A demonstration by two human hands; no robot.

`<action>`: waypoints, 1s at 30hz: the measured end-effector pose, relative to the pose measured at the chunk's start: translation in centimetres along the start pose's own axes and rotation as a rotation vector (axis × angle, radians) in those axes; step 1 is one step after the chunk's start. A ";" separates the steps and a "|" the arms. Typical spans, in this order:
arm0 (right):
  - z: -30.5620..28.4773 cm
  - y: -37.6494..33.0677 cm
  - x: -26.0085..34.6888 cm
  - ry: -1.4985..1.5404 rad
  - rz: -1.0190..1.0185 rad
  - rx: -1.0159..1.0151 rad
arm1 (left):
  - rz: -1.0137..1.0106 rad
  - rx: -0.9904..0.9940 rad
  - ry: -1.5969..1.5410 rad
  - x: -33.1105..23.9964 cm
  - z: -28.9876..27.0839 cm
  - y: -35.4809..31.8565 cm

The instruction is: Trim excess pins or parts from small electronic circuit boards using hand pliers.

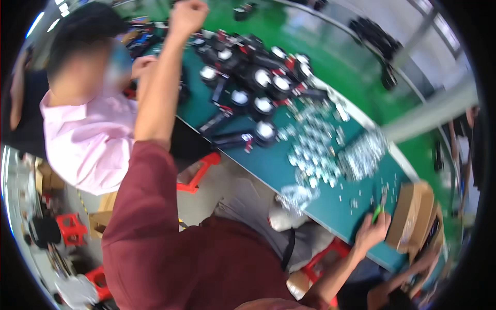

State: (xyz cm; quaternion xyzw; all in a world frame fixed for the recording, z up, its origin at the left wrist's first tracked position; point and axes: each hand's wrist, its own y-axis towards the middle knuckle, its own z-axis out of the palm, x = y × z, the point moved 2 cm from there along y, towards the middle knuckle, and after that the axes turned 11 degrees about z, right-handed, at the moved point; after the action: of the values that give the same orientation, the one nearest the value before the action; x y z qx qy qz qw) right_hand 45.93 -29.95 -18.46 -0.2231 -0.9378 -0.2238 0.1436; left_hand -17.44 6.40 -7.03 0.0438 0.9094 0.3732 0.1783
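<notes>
My left arm is stretched far out over the table's left side, with my left hand (pixel 189 16) raised and its fingers closed; what it holds, if anything, does not show. Below and to the right of it lies a heap of black devices (pixel 256 106) with round white ends and bits of red. My right hand (pixel 373 232), at the table's right part, is closed round a green-handled tool (pixel 377 213) whose metal tip points away from me. Small clear and silvery pieces (pixel 316 150) are spread between the heap and that hand.
An open cardboard box (pixel 411 217) stands just right of my right hand. A bundle of clear plastic (pixel 364 155) lies near the table's far edge, another clear bag (pixel 298 198) at its near edge. A co-worker in a pink shirt (pixel 90 139) sits close on my left. Red stools (pixel 199 173) stand around.
</notes>
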 end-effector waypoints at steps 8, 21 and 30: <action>-1.4 0.5 1.8 0.216 0.081 0.042 | 0.230 0.101 -0.665 -28.5 -6.9 -18.3; -2.1 -5.0 2.3 0.373 0.011 0.034 | 0.518 0.405 -0.269 -39.4 0.3 -29.3; -1.0 -5.2 2.5 0.275 -0.019 -0.052 | 0.564 0.344 -0.345 -37.5 1.2 -29.5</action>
State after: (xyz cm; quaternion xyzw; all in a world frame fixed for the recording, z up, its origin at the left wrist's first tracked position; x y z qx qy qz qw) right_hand 41.45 -33.68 -18.57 -0.1853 -0.9052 -0.2779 0.2627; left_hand 19.53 -21.92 -17.35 0.3843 0.8675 0.2365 0.2093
